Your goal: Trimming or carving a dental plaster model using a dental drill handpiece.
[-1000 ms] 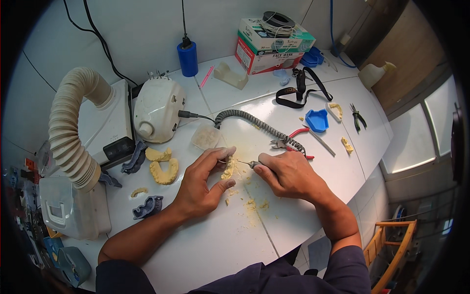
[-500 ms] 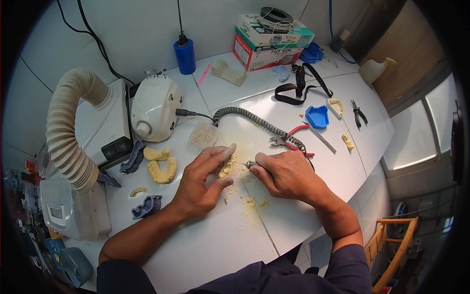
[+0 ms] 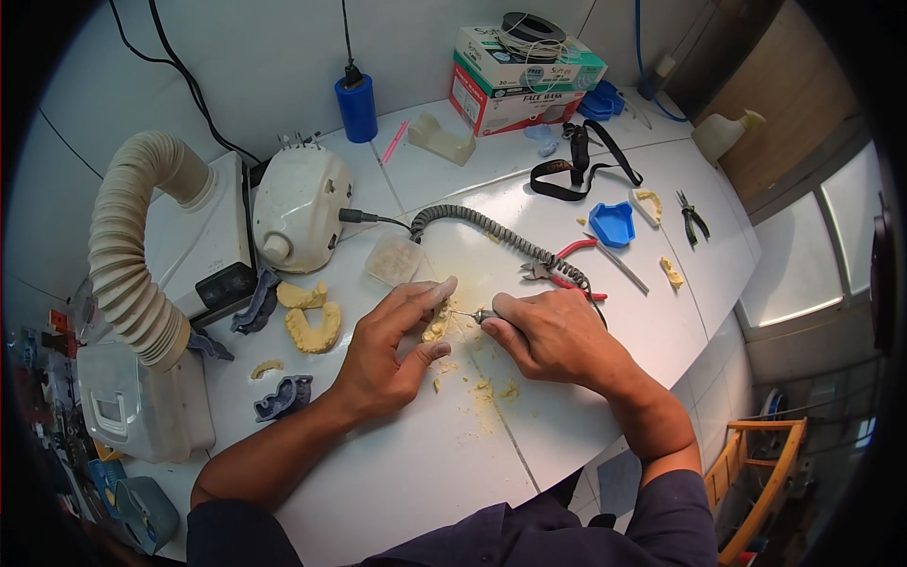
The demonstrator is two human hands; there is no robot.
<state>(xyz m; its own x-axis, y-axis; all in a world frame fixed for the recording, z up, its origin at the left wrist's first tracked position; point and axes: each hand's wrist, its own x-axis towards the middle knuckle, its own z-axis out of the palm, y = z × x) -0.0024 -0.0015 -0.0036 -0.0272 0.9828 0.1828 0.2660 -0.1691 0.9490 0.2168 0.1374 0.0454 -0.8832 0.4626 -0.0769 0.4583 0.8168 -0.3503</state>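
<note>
On the table (image 3: 397,472), one motor unit (image 3: 300,206), two hands and two loose yellow casts (image 3: 312,317) are counted. A third cast (image 3: 436,323) is pinched in the left hand (image 3: 392,354) mid-table; the handpiece (image 3: 491,317) is gripped by the right hand (image 3: 548,335), its tip at the cast. Since the earlier frame, little has been changed.

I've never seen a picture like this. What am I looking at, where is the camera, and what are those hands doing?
The camera sits on a person's head and looks down, so the edges curve. The left hand pinches a small yellow dental cast on the white table. The right hand holds a thin rotary handpiece, its tip at the cast; a coiled cord leads to a white motor unit. Nearby lie more yellow casts, yellow dust, red-handled pliers, a blue tray and a ribbed suction hose.
</note>
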